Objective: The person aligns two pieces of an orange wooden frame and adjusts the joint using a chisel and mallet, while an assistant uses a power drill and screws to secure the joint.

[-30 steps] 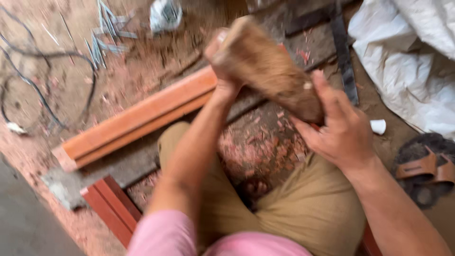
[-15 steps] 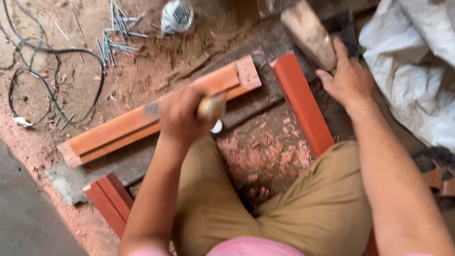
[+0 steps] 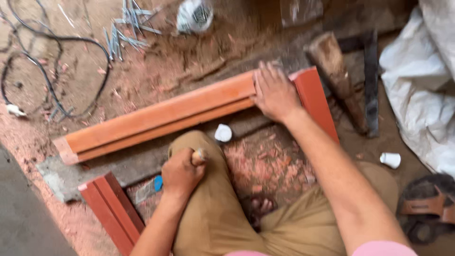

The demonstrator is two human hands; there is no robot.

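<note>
I am pressing my right hand (image 3: 275, 95) flat, fingers spread, on the mitred corner where the long orange-red moulding (image 3: 161, 116) is meeting the short red moulding (image 3: 315, 102). Nothing is being gripped there; the palm is only bearing down on the joint. Both pieces are lying on the dusty ground, the long one running left and slightly down, the short one turning back toward my knee (image 3: 208, 156).

My left hand (image 3: 182, 173) is resting on that knee, closed around a small pale wooden handle (image 3: 199, 155). I cannot tell what tool it belongs to, as its working end is hidden.

The wooden mallet (image 3: 336, 76) is lying untouched just right of the corner, beside a dark metal square (image 3: 369, 80). A loose red offcut (image 3: 111, 208) is sitting near my left forearm. Nails (image 3: 125, 31) are scattered at the top, a black cable (image 3: 52, 71) is looping at left, and a white sheet (image 3: 417, 95) is crumpled at right. A small white lump (image 3: 222, 132) is lying below the long moulding.

Judgement: I am at the aligning step, holding the mitre shut. The next move calls for keeping the two faces flush under the palm while fixing the corner, without letting the short piece creep.
</note>
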